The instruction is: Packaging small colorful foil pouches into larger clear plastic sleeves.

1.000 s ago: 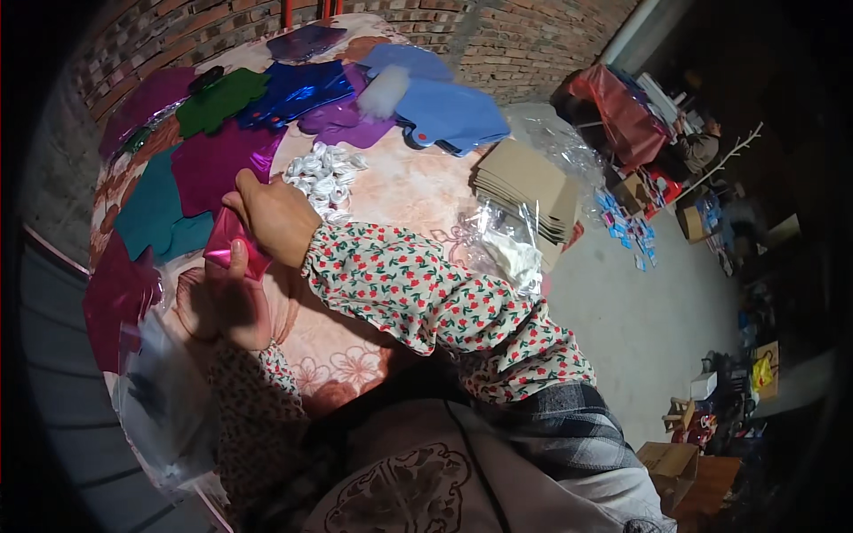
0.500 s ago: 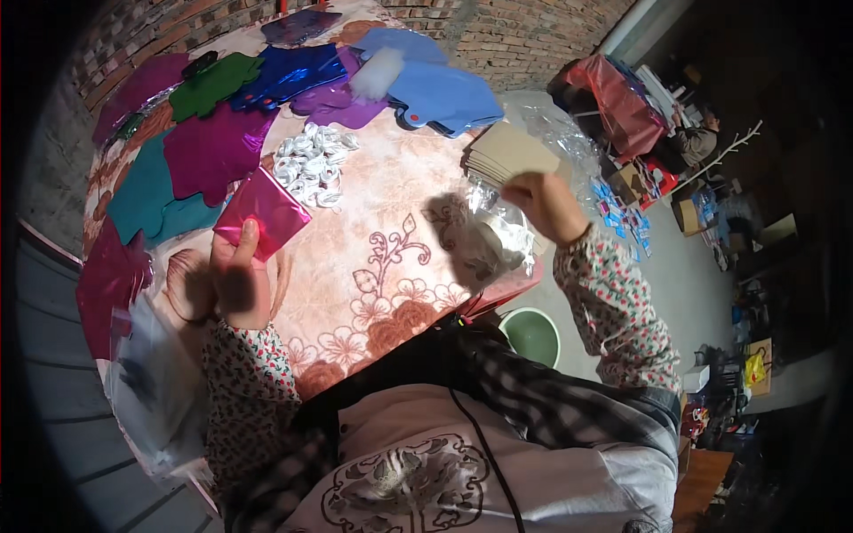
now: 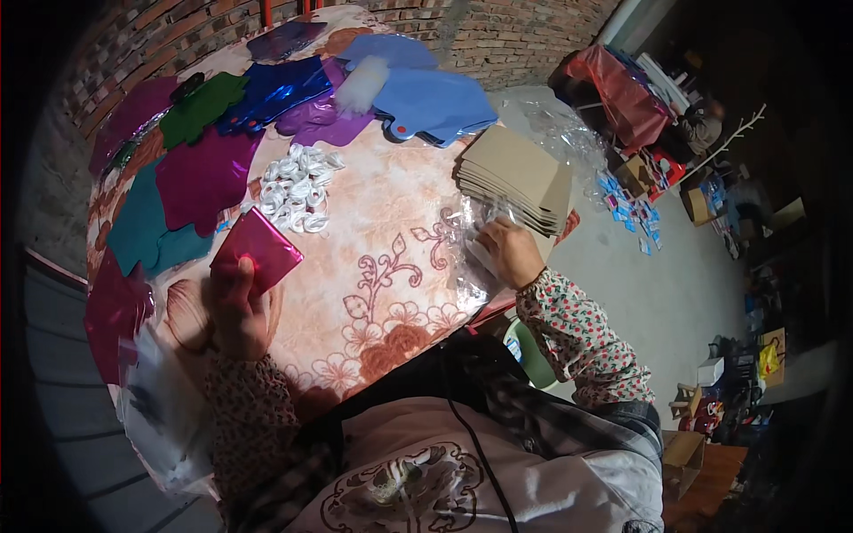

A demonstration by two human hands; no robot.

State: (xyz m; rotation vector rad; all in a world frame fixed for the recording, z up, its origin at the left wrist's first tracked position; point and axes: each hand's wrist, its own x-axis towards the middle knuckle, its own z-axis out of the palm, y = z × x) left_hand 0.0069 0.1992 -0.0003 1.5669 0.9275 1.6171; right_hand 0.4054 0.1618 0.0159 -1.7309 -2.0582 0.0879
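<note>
My left hand (image 3: 242, 318) is closed around the lower edge of a folded, shiny pink foil sheet (image 3: 267, 251), thumb flat on top. Over by the table's right edge, my right hand (image 3: 513, 252) has its fingers curled into a pile of clear plastic bags (image 3: 471, 277); the fingertips are partly blurred. Just beyond it lies a fanned stack of brown cardboard sheets (image 3: 524, 173). White coiled ribbon bundles (image 3: 298, 191) sit in a heap past the pink sheet.
Shaped foil pieces ring the table's far and left sides: magenta (image 3: 204, 182), teal (image 3: 138, 218), green (image 3: 203, 107), dark blue (image 3: 280, 93) and light blue (image 3: 440, 102). A green bucket (image 3: 536, 355) stands on the floor below the right edge. Clear plastic (image 3: 169, 413) lies at left.
My right hand has come down and toward me, from beside the cardboard stack onto the clear bags. My left hand, with the pink sheet, has shifted slightly down in the picture.
</note>
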